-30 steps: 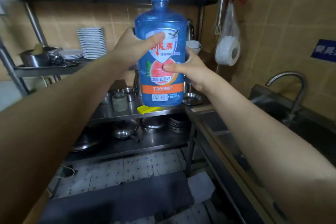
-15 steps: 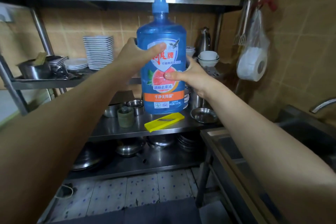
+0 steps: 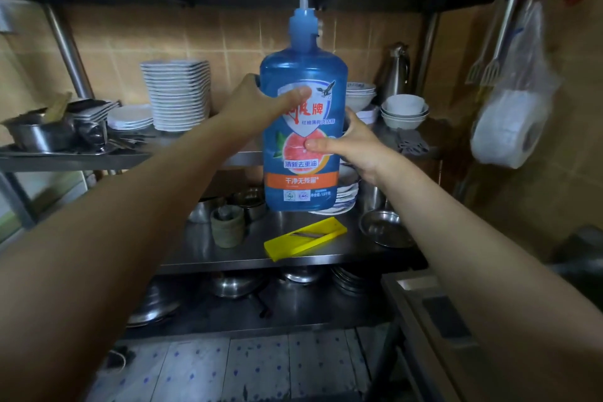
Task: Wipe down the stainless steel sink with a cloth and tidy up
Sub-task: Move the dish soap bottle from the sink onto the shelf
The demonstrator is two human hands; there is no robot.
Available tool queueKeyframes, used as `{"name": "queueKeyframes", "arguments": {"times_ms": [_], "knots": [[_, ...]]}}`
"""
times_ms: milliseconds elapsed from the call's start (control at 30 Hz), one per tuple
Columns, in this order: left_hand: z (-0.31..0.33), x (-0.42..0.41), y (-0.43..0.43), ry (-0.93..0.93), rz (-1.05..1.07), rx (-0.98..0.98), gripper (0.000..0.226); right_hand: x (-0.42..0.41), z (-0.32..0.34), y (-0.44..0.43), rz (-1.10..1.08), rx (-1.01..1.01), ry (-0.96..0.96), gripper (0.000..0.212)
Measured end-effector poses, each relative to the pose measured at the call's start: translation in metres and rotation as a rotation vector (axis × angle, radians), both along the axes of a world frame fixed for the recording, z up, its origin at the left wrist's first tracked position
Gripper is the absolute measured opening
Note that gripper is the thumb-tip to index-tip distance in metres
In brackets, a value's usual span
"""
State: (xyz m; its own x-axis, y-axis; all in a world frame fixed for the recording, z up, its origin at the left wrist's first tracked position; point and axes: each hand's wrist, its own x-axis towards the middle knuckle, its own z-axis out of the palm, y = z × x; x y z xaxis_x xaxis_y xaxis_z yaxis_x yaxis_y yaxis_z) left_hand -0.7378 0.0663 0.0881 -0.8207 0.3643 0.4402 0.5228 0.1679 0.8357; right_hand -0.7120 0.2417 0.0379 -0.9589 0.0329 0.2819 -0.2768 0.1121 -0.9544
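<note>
Both hands hold upright blue pump bottle [image 3: 301,127], grapefruit label facing camera

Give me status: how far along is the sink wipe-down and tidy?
Done: cannot tell; the sink is nearly out of frame and no cloth shows. In hand: the left hand and right hand hold the blue detergent bottle upright in front of the steel rack. Left: setting the bottle down.
</note>
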Motion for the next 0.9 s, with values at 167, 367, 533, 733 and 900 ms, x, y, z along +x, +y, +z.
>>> {"name": "queueKeyframes", "arguments": {"times_ms": [167,367,533,733,900], "knots": [[-0.001,-0.042,0.007,0.015,-0.056,-0.025,0.076,-0.037,-0.001,0.008,-0.027,0.000,0.015,0.076],[-0.008,-0.114,0.020,0.050,-0.127,0.011,0.039,-0.093,-0.004,0.016,-0.073,0.018,-0.011,0.078],[-0.007,-0.171,0.028,0.083,-0.212,0.027,0.033,-0.138,-0.003,0.020,-0.145,-0.001,-0.021,0.076],[-0.010,-0.224,0.046,0.111,-0.274,0.052,0.038,-0.176,-0.006,0.034,-0.220,0.011,-0.024,0.080],[-0.009,-0.251,0.070,0.107,-0.374,0.014,0.033,-0.191,-0.006,0.056,-0.268,0.030,-0.032,0.083]]}}
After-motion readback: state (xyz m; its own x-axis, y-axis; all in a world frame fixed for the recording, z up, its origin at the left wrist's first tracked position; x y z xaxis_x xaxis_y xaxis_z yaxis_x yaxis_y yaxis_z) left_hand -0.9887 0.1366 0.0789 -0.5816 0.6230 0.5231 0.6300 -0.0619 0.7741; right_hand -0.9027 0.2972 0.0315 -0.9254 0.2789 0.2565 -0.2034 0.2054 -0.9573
